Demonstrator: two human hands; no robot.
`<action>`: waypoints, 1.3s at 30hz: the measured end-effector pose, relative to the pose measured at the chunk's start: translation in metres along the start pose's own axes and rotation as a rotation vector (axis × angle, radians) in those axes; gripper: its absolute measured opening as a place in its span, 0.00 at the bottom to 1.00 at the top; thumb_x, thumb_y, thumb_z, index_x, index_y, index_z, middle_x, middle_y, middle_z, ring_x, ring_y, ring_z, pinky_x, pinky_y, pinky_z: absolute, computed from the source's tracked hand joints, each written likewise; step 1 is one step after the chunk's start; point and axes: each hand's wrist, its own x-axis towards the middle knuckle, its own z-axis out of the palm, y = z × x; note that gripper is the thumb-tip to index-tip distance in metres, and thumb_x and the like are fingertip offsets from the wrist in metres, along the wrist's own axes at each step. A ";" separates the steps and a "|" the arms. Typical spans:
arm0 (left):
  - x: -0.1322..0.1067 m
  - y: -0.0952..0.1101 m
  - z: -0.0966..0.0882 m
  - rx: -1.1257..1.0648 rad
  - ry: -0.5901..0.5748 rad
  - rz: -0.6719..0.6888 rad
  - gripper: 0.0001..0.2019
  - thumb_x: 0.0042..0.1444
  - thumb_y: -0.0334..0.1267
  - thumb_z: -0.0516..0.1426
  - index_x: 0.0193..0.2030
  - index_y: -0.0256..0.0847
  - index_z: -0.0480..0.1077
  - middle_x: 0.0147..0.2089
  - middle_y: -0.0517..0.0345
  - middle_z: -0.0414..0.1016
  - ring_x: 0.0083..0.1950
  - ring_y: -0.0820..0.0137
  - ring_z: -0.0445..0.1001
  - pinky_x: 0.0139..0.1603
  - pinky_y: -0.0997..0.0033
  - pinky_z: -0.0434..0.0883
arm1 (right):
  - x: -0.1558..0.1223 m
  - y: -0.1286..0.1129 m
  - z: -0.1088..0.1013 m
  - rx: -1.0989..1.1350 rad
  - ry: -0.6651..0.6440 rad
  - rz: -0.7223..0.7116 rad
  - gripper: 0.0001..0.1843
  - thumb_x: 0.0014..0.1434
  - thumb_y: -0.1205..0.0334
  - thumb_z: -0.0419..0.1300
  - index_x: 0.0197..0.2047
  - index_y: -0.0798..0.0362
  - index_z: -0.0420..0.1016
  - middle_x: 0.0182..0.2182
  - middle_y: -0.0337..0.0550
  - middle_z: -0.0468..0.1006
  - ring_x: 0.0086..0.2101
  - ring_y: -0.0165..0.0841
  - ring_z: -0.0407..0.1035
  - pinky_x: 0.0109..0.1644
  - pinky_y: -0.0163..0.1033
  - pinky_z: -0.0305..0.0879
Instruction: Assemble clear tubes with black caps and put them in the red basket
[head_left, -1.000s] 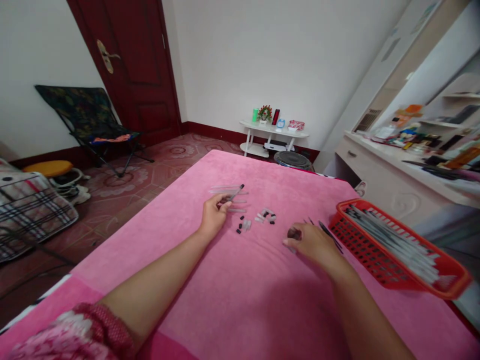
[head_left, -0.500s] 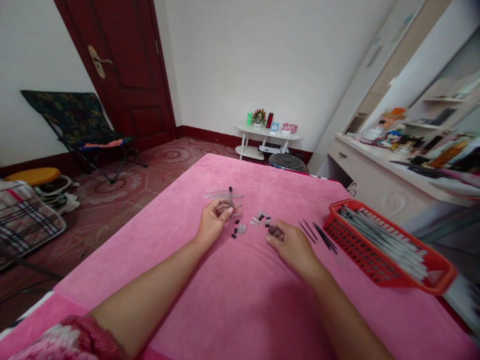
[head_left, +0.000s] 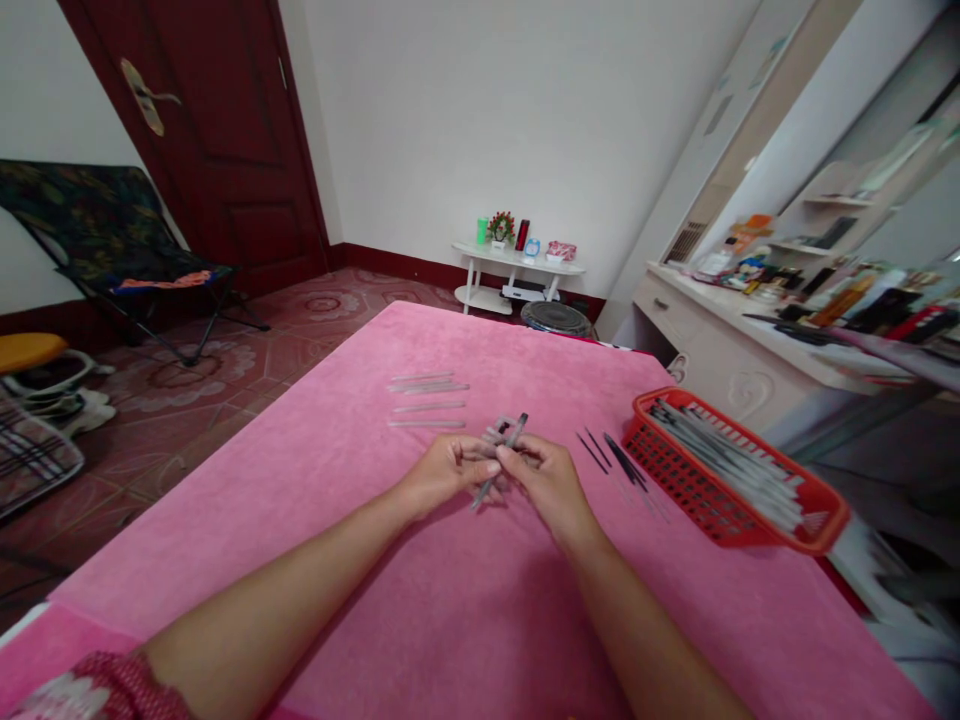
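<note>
Over the pink cloth, my left hand [head_left: 448, 472] and my right hand [head_left: 547, 480] meet with closed fingers on one slim pen [head_left: 519, 428]. Its barrel is greyish and see-through, with a dark upper end. It slants from upper right to lower left, and both thumbs press against it. Small clear and black pen parts [head_left: 498, 427] lie just behind the hands, mostly hidden by the fingers. To the left, several clear pen barrels [head_left: 429, 406] rest in loose rows. Right of my right hand are thin black sticks [head_left: 592, 450] and a bunch of black pen pieces [head_left: 624, 460].
A red plastic basket [head_left: 675, 490] full of grey-white pens [head_left: 735, 460] stands at the table's right side. Beyond it is a pale dresser [head_left: 735, 345] crowded with bottles. A low white stand [head_left: 487, 252] is by the far wall, and a folding chair [head_left: 105, 230] stands at left.
My right hand has moved left and my left hand right, so they now meet at the pen. The pen has tipped from upright to slanted. The view has turned slightly.
</note>
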 end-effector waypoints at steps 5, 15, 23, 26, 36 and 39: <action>0.001 0.001 0.001 0.561 0.049 0.223 0.13 0.58 0.43 0.57 0.37 0.35 0.77 0.36 0.50 0.79 0.39 0.66 0.76 0.43 0.67 0.71 | 0.007 -0.008 -0.024 0.289 0.295 0.044 0.16 0.50 0.51 0.64 0.30 0.56 0.73 0.20 0.36 0.70 0.19 0.24 0.60 0.22 0.30 0.55; -0.001 -0.004 0.002 1.012 0.017 0.281 0.08 0.56 0.29 0.55 0.37 0.40 0.76 0.38 0.53 0.75 0.42 0.67 0.72 0.42 0.70 0.66 | 0.012 -0.010 -0.041 0.321 0.441 0.051 0.15 0.46 0.52 0.68 0.33 0.55 0.76 0.22 0.35 0.70 0.21 0.24 0.61 0.24 0.30 0.59; 0.003 -0.002 0.001 0.026 0.245 0.122 0.13 0.50 0.42 0.63 0.37 0.35 0.69 0.32 0.53 0.77 0.32 0.69 0.75 0.37 0.71 0.69 | 0.008 -0.016 -0.031 0.224 0.401 -0.097 0.13 0.52 0.54 0.65 0.33 0.57 0.76 0.20 0.34 0.67 0.21 0.23 0.59 0.25 0.30 0.54; 0.002 -0.001 0.000 -0.128 0.261 0.119 0.19 0.47 0.40 0.66 0.44 0.36 0.69 0.37 0.50 0.80 0.39 0.65 0.78 0.42 0.69 0.71 | 0.007 -0.019 -0.029 0.204 0.390 -0.109 0.13 0.51 0.54 0.65 0.32 0.57 0.75 0.21 0.35 0.68 0.21 0.24 0.60 0.25 0.31 0.56; 0.003 0.001 -0.004 -0.549 0.357 0.009 0.08 0.52 0.31 0.63 0.34 0.34 0.66 0.37 0.50 0.80 0.41 0.65 0.80 0.42 0.71 0.77 | 0.001 -0.027 -0.021 0.196 0.359 -0.172 0.10 0.51 0.57 0.66 0.32 0.57 0.75 0.23 0.38 0.75 0.22 0.26 0.67 0.27 0.32 0.65; 0.004 0.002 -0.003 -0.627 0.380 -0.005 0.05 0.54 0.28 0.60 0.33 0.33 0.67 0.36 0.50 0.79 0.39 0.66 0.80 0.41 0.73 0.77 | -0.003 -0.031 -0.017 0.160 0.342 -0.197 0.10 0.52 0.59 0.66 0.33 0.57 0.75 0.24 0.39 0.76 0.23 0.27 0.69 0.28 0.32 0.68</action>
